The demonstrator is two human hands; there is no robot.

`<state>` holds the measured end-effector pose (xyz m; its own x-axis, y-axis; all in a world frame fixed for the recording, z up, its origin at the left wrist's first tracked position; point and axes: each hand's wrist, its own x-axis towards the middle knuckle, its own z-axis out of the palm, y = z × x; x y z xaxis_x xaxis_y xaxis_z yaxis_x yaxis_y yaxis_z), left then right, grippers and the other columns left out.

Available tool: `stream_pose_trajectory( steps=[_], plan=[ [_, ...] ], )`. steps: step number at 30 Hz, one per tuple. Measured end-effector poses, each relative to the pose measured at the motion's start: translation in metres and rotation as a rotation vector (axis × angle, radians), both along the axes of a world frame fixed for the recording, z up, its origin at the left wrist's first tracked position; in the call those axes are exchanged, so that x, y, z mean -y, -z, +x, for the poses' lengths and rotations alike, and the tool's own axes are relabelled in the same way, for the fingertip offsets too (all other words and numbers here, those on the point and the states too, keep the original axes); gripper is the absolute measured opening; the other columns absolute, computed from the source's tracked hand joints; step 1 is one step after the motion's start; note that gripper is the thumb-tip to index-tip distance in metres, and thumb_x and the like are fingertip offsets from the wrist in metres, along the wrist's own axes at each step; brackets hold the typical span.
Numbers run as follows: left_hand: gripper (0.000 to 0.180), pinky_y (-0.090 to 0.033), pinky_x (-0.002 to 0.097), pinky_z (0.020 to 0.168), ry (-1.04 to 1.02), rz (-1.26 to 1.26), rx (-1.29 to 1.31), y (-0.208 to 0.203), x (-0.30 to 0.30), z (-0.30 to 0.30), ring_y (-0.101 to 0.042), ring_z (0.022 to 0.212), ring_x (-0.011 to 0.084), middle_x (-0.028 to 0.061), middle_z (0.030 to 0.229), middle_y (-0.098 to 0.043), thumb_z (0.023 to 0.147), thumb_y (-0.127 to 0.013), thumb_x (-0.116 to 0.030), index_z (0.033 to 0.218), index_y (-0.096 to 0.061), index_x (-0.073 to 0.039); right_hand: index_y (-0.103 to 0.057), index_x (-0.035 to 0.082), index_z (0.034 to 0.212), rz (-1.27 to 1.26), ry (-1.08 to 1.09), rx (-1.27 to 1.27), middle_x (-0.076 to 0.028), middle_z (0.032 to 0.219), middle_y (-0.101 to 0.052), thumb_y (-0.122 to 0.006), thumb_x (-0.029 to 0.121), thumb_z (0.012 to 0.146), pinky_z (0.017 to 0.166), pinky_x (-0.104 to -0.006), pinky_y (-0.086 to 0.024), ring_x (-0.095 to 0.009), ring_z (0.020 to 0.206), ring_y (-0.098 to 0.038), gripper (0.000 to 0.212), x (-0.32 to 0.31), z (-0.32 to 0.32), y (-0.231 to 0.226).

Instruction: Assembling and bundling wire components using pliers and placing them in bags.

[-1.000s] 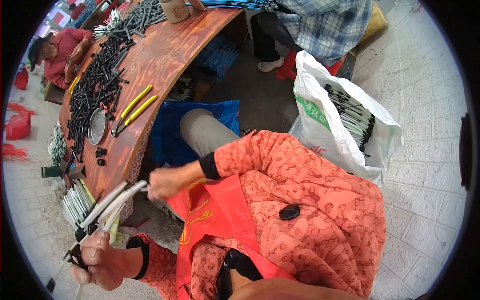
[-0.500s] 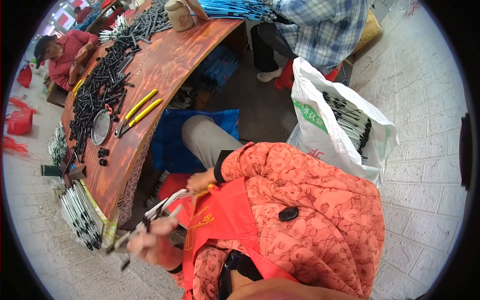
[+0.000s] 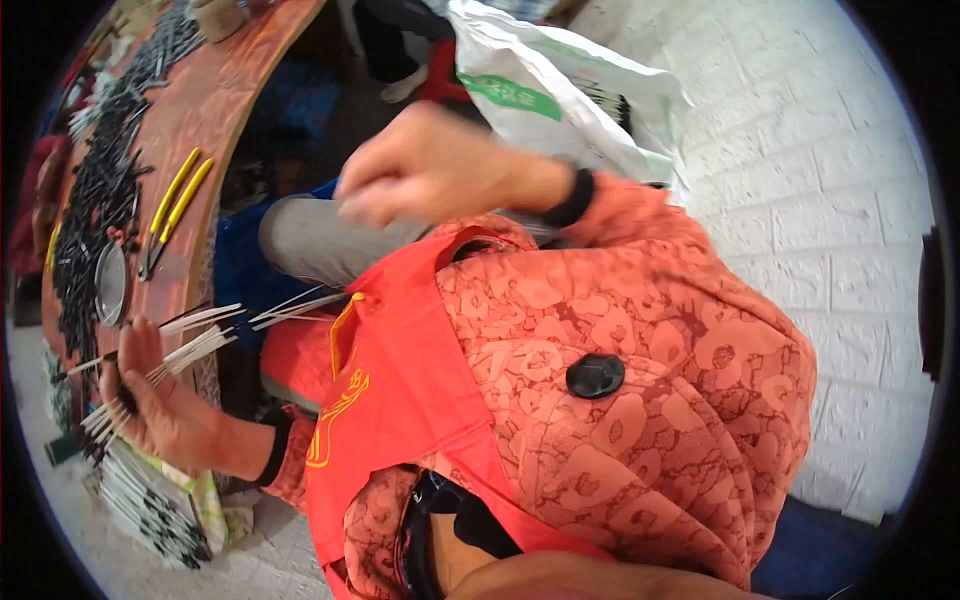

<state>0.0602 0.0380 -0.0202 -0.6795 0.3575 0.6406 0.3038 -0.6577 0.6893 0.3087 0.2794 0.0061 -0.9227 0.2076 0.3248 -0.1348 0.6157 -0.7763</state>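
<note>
My left hand (image 3: 175,415) is closed around a loose bunch of thin white sticks with dark ends (image 3: 200,348) beside the table's near edge. The sticks fan out past the fingers on both sides. My right hand (image 3: 430,170) is raised above my grey-trousered knee, well apart from the bunch. Its fingers are curled in and somewhat blurred, and nothing juts out of them. A few more white sticks (image 3: 295,312) show at the edge of my red apron (image 3: 400,350), above my lap.
The curved wooden table (image 3: 225,90) carries a long heap of black parts (image 3: 95,235), yellow-handled pliers (image 3: 178,210) and a round mesh strainer (image 3: 111,283). Bundled white-and-black sticks (image 3: 150,505) lie at the lower left. A white sack (image 3: 540,70) stands ahead, near a white brick wall (image 3: 800,200).
My right hand has left my lap and risen forward. My left hand has moved left and up with the sticks, which now fan out. The whole view has shifted, with the table further left.
</note>
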Motion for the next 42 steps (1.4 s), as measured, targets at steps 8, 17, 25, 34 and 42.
stream_pose_trajectory(
  steps=[8, 17, 25, 34, 42],
  plan=[
    [0.027, -0.043, 0.0566, 0.096, 0.165, 0.037, -0.077, 0.044, 0.012, 0.004, -0.055, 0.108, 0.0443, 0.0335, 0.117, -0.052, 0.095, -0.044, -0.004, 0.121, -0.043, 0.004, -0.058, -0.004, 0.078, 0.527, 0.185, 1.207, -0.009, 0.064, -0.059, -0.056, 0.005, 0.067, 0.043, -0.0281, -0.044, -0.014, 0.051, -0.056, 0.014, -0.164, 0.184, 0.049],
    [0.027, -0.043, 0.0545, 0.097, -0.161, -0.130, -0.085, -0.015, 0.009, 0.021, -0.057, 0.105, 0.0415, 0.0311, 0.116, -0.054, 0.094, -0.046, -0.005, 0.120, -0.042, 0.003, -0.061, -0.001, 0.102, -0.395, -0.195, 1.081, -0.011, 0.081, -0.067, -0.061, 0.011, 0.074, 0.051, -0.0331, -0.052, -0.021, 0.063, -0.063, 0.031, -0.227, 0.089, 0.087],
    [0.027, -0.043, 0.0522, 0.099, 0.065, -0.319, -0.046, -0.012, -0.031, 0.005, -0.057, 0.106, 0.0401, 0.0289, 0.114, -0.056, 0.095, -0.045, -0.007, 0.120, -0.041, 0.003, -0.059, -0.002, 0.112, 0.389, 0.513, 0.753, -0.018, 0.086, -0.067, -0.067, 0.034, 0.074, 0.064, -0.0416, -0.050, -0.030, 0.072, -0.064, 0.053, -0.327, 0.219, 0.269],
    [0.027, -0.044, 0.0520, 0.098, 0.084, -0.358, -0.023, -0.011, -0.032, -0.021, -0.056, 0.107, 0.0409, 0.0277, 0.113, -0.057, 0.095, -0.045, -0.008, 0.121, -0.042, 0.002, -0.047, 0.000, 0.127, 0.107, -0.012, 1.547, -0.018, 0.110, -0.060, -0.075, 0.050, 0.064, 0.086, -0.0342, -0.047, -0.026, 0.098, -0.060, 0.085, -0.242, 0.160, 0.167],
    [0.025, -0.041, 0.0502, 0.101, 0.068, -0.375, -0.021, -0.003, -0.016, -0.029, -0.056, 0.110, 0.0390, 0.0255, 0.116, -0.057, 0.096, -0.043, -0.009, 0.119, -0.049, 0.000, -0.055, 0.005, 0.117, 0.807, 0.391, 1.288, -0.017, 0.105, -0.062, -0.076, 0.032, 0.063, 0.081, -0.0400, -0.048, -0.027, 0.098, -0.061, 0.065, -0.216, 0.234, 0.219]
  ],
)
